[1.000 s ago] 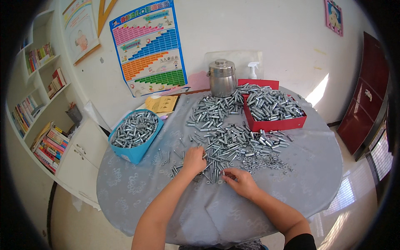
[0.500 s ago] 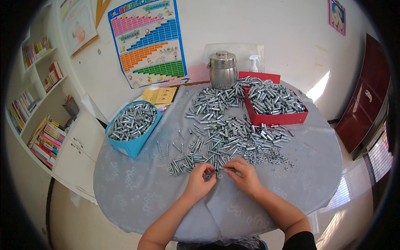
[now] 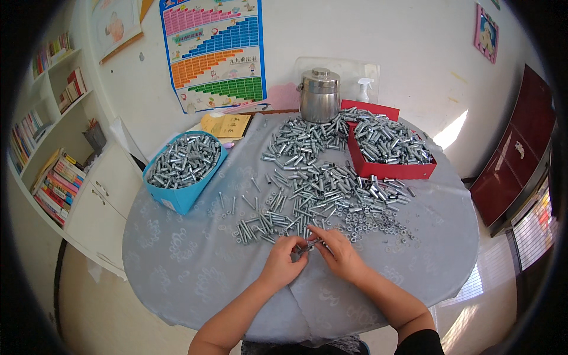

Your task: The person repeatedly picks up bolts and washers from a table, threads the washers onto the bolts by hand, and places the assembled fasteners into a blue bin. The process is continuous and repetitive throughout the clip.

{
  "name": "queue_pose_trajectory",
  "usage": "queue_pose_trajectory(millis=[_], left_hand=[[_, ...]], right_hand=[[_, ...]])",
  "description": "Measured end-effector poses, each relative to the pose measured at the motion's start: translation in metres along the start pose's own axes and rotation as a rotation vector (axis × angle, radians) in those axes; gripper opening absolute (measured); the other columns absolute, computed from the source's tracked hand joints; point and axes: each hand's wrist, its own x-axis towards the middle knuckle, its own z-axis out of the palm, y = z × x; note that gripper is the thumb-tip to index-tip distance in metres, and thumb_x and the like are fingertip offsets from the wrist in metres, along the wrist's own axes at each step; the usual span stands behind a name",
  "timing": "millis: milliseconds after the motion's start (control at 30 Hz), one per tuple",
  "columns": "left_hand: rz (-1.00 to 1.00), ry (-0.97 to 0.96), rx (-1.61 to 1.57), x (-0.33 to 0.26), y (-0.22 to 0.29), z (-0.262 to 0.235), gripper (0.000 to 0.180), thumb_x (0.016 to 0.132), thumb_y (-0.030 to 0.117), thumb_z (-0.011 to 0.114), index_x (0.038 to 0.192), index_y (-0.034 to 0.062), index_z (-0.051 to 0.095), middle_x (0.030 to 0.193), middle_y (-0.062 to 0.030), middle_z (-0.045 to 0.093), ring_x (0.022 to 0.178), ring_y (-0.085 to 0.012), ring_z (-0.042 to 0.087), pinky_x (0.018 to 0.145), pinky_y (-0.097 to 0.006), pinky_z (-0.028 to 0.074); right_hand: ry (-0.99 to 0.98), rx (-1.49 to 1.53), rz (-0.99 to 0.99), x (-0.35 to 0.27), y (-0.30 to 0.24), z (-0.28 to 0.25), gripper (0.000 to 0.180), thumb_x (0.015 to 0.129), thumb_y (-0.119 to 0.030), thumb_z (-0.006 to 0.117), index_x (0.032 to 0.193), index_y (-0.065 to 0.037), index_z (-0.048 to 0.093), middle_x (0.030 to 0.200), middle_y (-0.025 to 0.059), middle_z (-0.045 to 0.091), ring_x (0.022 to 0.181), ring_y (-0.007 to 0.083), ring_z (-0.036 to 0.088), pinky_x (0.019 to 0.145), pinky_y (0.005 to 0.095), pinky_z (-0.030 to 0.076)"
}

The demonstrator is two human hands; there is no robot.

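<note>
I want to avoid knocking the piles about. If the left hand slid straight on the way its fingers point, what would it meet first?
The left hand points up and right, toward the right hand. It would first meet the small metal piece pinched between both hands, then probably the right hand's fingertips.

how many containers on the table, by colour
blue box: 1
red box: 1
silver metal canister: 1
clear spray bottle: 1
total: 4
Loose bolts lie in too dense a heap to count.
</note>
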Motion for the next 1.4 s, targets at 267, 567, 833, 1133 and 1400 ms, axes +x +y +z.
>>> queue_pose_trajectory(millis=[267,567,833,1133,1400], left_hand=[[-0.04,-0.041,-0.103,-0.004,-0.009,0.002,0.023,0.068,0.004,0.066,0.089,0.0027,0.056,0.079,-0.0055,0.055,0.07,-0.0143,0.053,0.063,-0.026,0.043],[-0.194,0.157,-0.603,0.004,-0.015,-0.003,0.034,0.079,-0.004,0.056,0.112,0.0013,0.049,0.091,-0.0039,0.057,0.076,-0.0072,0.054,0.069,-0.019,0.043],[-0.274,0.155,-0.78,0.004,-0.025,-0.004,0.031,0.081,0.002,0.057,0.112,0.0028,0.054,0.093,-0.0096,0.063,0.076,-0.0098,0.057,0.069,-0.023,0.047],[-0.507,0.178,-0.967,0.003,-0.026,-0.008,0.025,0.08,0.004,0.06,0.105,0.0008,0.057,0.09,-0.0105,0.063,0.072,-0.0138,0.06,0.069,-0.027,0.051],[-0.659,0.121,-1.172,0.003,-0.021,-0.007,0.022,0.08,0.004,0.06,0.101,-0.0032,0.056,0.087,-0.011,0.061,0.075,-0.0173,0.06,0.073,-0.031,0.052]], right_hand=[[0.007,0.007,0.023,0.002,-0.006,0.006,0.052,0.082,-0.003,0.051,0.13,-0.006,0.034,0.108,0.0097,0.057,0.094,0.0301,0.051,0.084,0.0393,0.039],[-0.005,-0.368,0.033,0.0,0.011,0.004,0.017,0.066,-0.014,0.069,0.081,-0.009,0.063,0.095,0.0039,0.057,0.099,0.0246,0.048,0.086,0.0377,0.036],[-0.04,-0.287,0.098,-0.002,0.016,0.01,0.018,0.063,-0.012,0.071,0.079,-0.009,0.063,0.091,0.0034,0.058,0.094,0.0252,0.05,0.084,0.038,0.036],[0.092,0.434,0.534,-0.004,0.009,0.01,0.013,0.072,-0.009,0.07,0.082,-0.005,0.063,0.078,0.0032,0.061,0.079,0.0131,0.057,0.073,0.0255,0.043],[0.103,0.428,0.493,-0.006,0.012,0.009,0.012,0.072,-0.009,0.071,0.081,-0.005,0.065,0.083,0.0024,0.062,0.081,0.0115,0.055,0.076,0.0255,0.043]])
